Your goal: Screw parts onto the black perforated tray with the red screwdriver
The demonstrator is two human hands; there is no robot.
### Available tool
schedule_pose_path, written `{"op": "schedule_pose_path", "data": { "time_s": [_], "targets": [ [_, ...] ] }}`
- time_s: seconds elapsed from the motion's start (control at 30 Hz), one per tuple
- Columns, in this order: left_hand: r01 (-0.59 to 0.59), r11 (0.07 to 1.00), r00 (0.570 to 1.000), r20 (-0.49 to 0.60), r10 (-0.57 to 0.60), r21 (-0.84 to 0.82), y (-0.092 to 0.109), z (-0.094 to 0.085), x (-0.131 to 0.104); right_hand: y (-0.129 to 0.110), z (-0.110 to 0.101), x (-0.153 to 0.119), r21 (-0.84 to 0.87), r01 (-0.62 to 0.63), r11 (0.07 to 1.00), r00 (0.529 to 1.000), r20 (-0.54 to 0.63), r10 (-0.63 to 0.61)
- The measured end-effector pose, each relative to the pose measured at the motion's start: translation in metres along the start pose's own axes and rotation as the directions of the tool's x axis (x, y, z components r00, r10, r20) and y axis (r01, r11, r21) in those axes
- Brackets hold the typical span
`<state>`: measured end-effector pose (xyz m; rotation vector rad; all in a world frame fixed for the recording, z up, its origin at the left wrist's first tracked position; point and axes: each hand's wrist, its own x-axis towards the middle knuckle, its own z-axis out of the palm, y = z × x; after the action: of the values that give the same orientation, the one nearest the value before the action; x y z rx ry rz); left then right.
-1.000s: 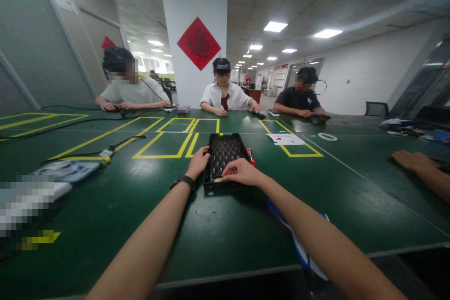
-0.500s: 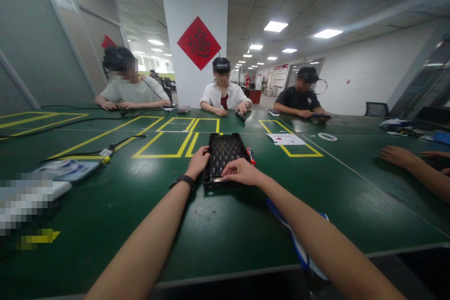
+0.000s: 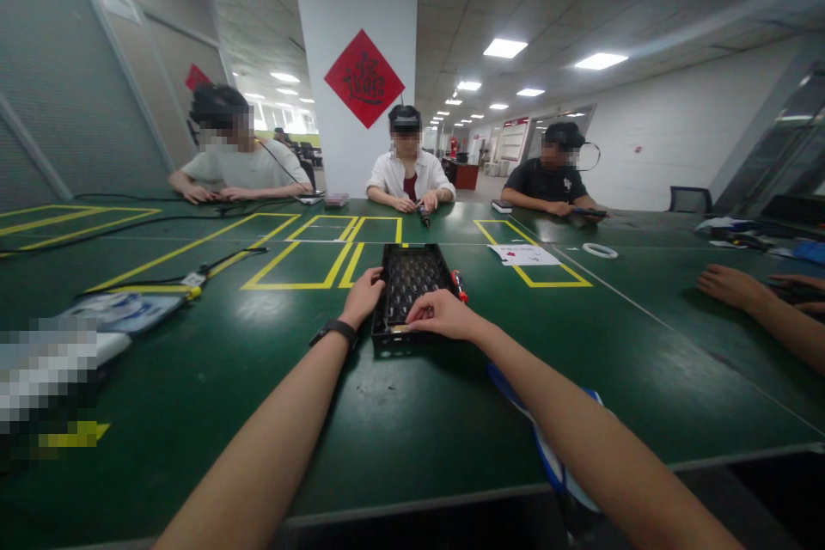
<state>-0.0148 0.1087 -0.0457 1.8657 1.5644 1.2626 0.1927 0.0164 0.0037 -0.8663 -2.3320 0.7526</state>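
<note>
A black rectangular tray (image 3: 412,262) lies on the green table before me, its inside filled with rows of dark rounded cells. Along its left wall rests my left hand (image 3: 363,299), with the thumb and fingers gripping the rim. My right hand (image 3: 442,314) reaches over the right wall, fingertips pinched together low at the near end. By those fingertips is a small pale yellowish strip (image 3: 400,328); whether they hold it is hard to see. Against the tray's right side lies a red-and-black object (image 3: 460,286), partly hidden by my right hand.
Yellow tape outlines (image 3: 290,284) mark the green table (image 3: 258,412). A paper sheet (image 3: 525,255) and white ring (image 3: 600,250) lie to the right. Cables and a plastic bag (image 3: 129,309) are on the left. Several people sit around; a co-worker's hand (image 3: 731,284) rests at right.
My hands and the tray stay almost where they were. Across the table, the person in the white shirt has brought both hands together around a dark tool.
</note>
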Motion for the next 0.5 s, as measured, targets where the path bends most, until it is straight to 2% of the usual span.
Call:
{"op": "schedule_pose_path", "data": {
  "time_s": [0.5],
  "targets": [
    [-0.002, 1.0, 1.0, -0.006, 0.002, -0.03, -0.0005, 0.0001, 0.0003, -0.0055, -0.0017, -0.0011, -0.04, 0.012, 0.999, 1.0, -0.012, -0.012]
  ]
}}
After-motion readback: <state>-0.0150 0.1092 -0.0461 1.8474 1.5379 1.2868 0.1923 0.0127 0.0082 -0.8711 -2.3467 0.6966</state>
